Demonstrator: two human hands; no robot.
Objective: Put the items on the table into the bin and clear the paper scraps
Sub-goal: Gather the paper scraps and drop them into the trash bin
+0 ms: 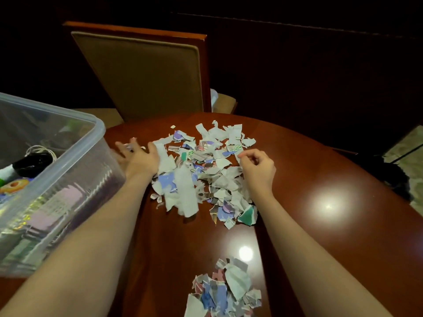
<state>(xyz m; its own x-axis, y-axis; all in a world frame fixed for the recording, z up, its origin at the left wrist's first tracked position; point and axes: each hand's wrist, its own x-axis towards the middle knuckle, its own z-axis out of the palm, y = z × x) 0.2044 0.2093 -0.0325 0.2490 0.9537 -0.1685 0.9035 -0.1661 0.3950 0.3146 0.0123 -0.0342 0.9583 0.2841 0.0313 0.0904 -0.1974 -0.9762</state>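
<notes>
A wide heap of torn paper scraps (206,170), white, blue and green, covers the middle of the reddish wooden table (320,179). My left hand (139,156) lies flat at the heap's left edge, fingers spread, touching the scraps. My right hand (257,167) rests at the heap's right edge, its fingers curled around a few scraps. A smaller pile of scraps (223,291) sits near the table's front edge. The clear plastic bin (68,175) stands at the left with a black item, a cord and a tape roll inside.
A chair with a tan padded back (146,76) stands behind the table. The bin wall sits close to my left forearm. Bare polished wood with lamp glare spreads at the right. A dark object (393,175) lies past the table's right edge.
</notes>
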